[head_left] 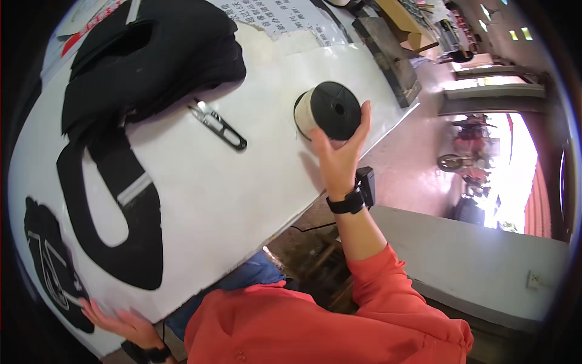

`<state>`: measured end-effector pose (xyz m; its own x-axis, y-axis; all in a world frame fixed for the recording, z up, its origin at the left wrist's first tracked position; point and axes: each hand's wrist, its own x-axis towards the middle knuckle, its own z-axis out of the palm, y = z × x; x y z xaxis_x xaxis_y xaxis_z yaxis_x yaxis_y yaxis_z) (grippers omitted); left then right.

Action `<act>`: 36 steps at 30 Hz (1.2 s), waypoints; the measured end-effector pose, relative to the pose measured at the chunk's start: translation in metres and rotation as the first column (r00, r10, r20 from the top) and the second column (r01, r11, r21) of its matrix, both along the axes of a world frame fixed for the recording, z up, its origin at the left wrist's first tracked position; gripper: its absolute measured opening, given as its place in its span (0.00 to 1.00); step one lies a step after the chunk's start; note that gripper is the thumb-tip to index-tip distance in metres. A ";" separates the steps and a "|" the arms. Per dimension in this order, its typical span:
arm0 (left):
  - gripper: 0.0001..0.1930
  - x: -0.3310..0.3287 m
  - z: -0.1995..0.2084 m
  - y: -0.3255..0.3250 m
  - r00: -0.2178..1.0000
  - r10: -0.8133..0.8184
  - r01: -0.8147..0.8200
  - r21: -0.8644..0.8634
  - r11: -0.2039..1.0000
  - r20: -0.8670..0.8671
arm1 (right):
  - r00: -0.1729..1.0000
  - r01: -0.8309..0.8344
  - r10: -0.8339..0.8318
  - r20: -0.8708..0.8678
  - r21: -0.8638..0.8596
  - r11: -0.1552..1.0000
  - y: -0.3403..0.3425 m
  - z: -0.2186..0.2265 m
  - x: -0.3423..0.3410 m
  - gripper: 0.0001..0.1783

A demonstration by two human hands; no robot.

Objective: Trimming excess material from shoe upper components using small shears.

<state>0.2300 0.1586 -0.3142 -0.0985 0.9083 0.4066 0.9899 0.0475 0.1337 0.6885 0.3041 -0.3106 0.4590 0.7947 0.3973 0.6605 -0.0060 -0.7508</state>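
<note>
We see a spool (337, 110) of pale thread, its black round end tipped toward us, at the far right of a white table (242, 200). Our right hand (341, 136) clasps its near side, thumb and fingers on either side of the rim; its underside is hidden, so we cannot tell whether it touches the table. Black snips (219, 126) lie to its left. Beyond them a stack of black fabric (151, 67) runs partly out of view. A curved black piece (142, 236) extends toward us. Our left hand (118, 321), fingers spread, is at the near edge beside small black pieces (51, 267) with pale lines; its wrist is cut off below. A sheet (285, 15) at the top carries dark printed characters, partly covered. A dark block (388, 57) sits at the far edge. The bright doorway at right is washed out.
</note>
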 end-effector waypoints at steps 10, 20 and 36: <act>0.27 0.010 0.003 0.004 0.998 -0.054 0.054 -0.059 0.997 -0.010 | 0.995 0.095 -0.095 0.019 -0.021 0.995 0.004 -0.003 0.001 0.57; 0.25 0.009 0.005 -0.001 0.999 -0.025 0.021 0.087 0.996 0.043 | 0.989 0.082 -0.080 0.121 -0.010 0.997 0.005 0.003 -0.002 0.56; 0.24 0.020 0.056 -0.031 0.712 -0.182 0.087 0.172 0.981 0.679 | 0.701 -0.305 0.645 0.303 -0.691 0.656 0.086 0.073 0.049 0.54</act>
